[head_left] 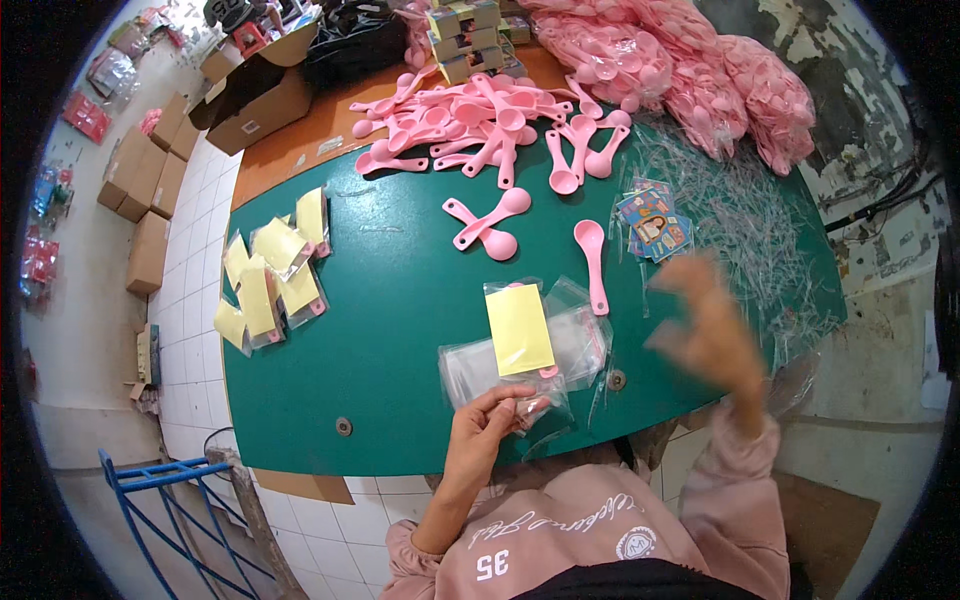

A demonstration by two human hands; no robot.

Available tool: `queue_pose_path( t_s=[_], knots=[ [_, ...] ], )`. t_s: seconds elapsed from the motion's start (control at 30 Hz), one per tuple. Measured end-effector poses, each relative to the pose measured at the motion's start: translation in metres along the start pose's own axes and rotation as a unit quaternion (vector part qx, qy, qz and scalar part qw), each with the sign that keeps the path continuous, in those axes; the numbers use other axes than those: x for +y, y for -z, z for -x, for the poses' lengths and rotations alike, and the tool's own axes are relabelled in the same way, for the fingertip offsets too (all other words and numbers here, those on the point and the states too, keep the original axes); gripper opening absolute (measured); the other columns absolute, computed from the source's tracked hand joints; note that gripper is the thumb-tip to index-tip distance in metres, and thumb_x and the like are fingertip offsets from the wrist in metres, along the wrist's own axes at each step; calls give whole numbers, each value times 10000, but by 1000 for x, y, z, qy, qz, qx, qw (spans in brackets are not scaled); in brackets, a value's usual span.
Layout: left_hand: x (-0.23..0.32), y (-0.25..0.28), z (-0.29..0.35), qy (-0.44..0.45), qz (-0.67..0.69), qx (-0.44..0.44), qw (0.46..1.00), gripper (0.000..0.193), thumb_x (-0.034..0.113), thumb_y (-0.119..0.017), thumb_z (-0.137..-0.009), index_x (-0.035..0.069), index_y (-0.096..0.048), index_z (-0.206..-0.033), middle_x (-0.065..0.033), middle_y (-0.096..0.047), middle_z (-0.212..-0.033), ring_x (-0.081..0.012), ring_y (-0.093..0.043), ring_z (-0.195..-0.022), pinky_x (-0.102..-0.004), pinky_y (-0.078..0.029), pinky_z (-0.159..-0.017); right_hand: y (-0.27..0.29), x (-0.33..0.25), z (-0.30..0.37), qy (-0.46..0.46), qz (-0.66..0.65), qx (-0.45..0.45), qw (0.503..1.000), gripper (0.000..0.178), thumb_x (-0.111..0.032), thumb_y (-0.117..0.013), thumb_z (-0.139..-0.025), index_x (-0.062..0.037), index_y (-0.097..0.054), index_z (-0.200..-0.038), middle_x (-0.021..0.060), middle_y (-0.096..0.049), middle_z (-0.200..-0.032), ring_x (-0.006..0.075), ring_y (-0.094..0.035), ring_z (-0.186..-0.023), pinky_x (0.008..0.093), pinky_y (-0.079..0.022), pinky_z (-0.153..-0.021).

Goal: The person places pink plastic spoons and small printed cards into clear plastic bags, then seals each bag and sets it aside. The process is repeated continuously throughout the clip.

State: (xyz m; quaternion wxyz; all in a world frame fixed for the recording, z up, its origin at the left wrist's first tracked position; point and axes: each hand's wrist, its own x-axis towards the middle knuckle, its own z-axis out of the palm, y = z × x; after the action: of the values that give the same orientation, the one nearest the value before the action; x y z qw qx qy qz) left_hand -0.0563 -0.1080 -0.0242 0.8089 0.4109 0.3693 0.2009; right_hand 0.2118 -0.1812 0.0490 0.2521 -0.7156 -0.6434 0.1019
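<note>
While curled, left hand [484,422] on bag [522,342]

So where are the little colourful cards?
In the head view, the colourful cards lie on the green table's right side, between a lone pink spoon and clear plastic strips, just beyond the right hand.

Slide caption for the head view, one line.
Left hand pinches a clear bag with a yellow card; pink spoons lie piled beyond.

The green table [380,330] carries pink spoons [483,107] at the far side. On the left lie yellow-backed packets [257,298], on the right clear plastic strips [765,265]. Some clear bags [466,368] lie near.
</note>
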Motion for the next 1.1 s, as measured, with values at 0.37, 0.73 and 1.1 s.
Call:
queue_pose_path(
  t_s=[0.37,0.73,1.1],
  knots=[
    [16,11,13,5,33,-82,996,333,79,-442,-908,-4,-367,-1222,-160,-634,-946,-189,-629,-867,-254,-513,-695,-84,-46,22,-12,-289,-21,957,184,-85,-680,-723,-32,-601,-880,107,-455,-897,226,-526,-779,308,-453,-681],
    [1,0,11,-149,-275,44,949,346,-61,-582,-772,-1,-476,-1096,-116,-596,-956,-164,-611,-837,-257,-515,-654,-83,-48,37,-142,-435,-58,887,138,-74,-675,-720,-31,-598,-826,85,-543,-885,200,-555,-798,289,-437,-703],
    [11,-9,9,-137,-343,28,929,101,27,-645,-753,-10,-575,-817,-83,-579,-843,-142,-591,-751,-226,-507,-638,-91,-51,43,-225,-488,-57,841,94,-48,-594,-810,27,-549,-844,74,-594,-827,133,-598,-757,256,-496,-651]
  ],
)
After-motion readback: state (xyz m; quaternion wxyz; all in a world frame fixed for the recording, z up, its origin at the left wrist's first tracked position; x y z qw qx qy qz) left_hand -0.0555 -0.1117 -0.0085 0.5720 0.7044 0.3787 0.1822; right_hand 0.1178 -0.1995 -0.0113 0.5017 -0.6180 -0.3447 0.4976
